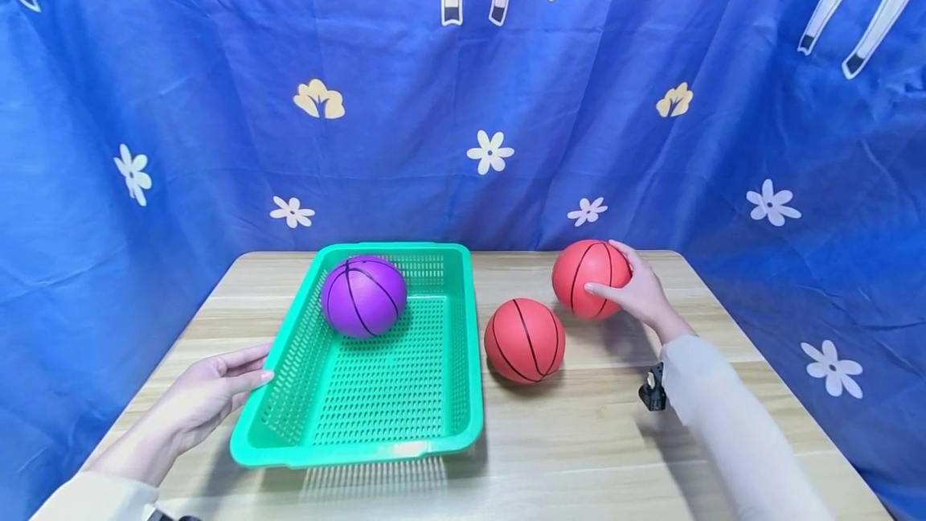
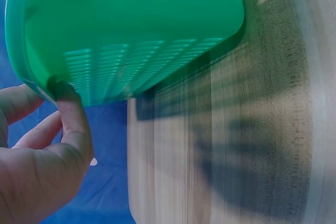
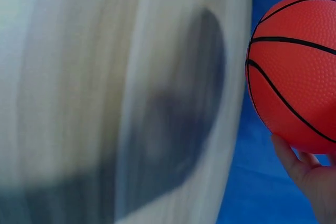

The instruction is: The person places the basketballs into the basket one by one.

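Observation:
A green plastic basket (image 1: 473,368) stands on the left half of the table, and a purple ball (image 1: 364,297) lies inside it toward the back. My left hand (image 1: 210,392) pinches the basket's left rim; in the left wrist view its thumb and fingers (image 2: 73,114) close over the edge. My right hand (image 1: 640,292) grips a red ball (image 1: 592,278) from its right side, at the back right of the table. In the right wrist view that ball (image 3: 299,72) appears raised, its shadow apart from it on the wood. A second red ball (image 1: 524,341) rests just right of the basket.
The wooden table (image 1: 600,449) ends at a blue curtain (image 1: 405,159) printed with flowers and animal legs, which hangs behind it and along both sides. A black wrist camera (image 1: 653,389) sits under the right sleeve (image 1: 738,432).

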`<act>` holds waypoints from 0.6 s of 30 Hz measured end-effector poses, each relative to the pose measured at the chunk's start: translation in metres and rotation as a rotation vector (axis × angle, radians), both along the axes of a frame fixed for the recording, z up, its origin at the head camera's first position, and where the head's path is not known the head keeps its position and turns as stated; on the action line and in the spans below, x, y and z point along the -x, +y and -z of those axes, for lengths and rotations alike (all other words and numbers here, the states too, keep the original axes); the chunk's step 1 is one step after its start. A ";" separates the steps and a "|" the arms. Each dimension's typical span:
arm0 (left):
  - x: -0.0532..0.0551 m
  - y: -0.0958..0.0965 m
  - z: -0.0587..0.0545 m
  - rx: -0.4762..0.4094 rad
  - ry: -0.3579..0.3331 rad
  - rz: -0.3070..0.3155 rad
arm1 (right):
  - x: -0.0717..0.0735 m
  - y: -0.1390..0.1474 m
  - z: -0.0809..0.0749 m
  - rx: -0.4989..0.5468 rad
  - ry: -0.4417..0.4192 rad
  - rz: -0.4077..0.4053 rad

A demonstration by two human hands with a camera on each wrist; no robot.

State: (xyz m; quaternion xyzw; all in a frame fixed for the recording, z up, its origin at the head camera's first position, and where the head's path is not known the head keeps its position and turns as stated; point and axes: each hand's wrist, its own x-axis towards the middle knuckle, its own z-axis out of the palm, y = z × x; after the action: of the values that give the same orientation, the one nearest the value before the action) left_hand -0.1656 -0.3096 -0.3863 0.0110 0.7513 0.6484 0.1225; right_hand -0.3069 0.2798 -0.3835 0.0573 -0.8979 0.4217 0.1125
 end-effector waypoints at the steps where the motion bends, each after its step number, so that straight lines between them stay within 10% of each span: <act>1: 0.000 0.000 0.000 0.001 0.003 0.002 | 0.001 0.000 -0.003 0.003 0.004 -0.003; 18: 0.002 -0.001 0.001 -0.030 0.002 -0.001 | 0.014 -0.025 -0.048 0.041 0.096 -0.067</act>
State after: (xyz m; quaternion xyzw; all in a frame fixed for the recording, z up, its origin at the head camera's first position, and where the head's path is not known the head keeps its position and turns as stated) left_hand -0.1674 -0.3108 -0.3873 0.0133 0.7418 0.6595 0.1212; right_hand -0.3209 0.2544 -0.3359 0.1050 -0.8803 0.4402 0.1426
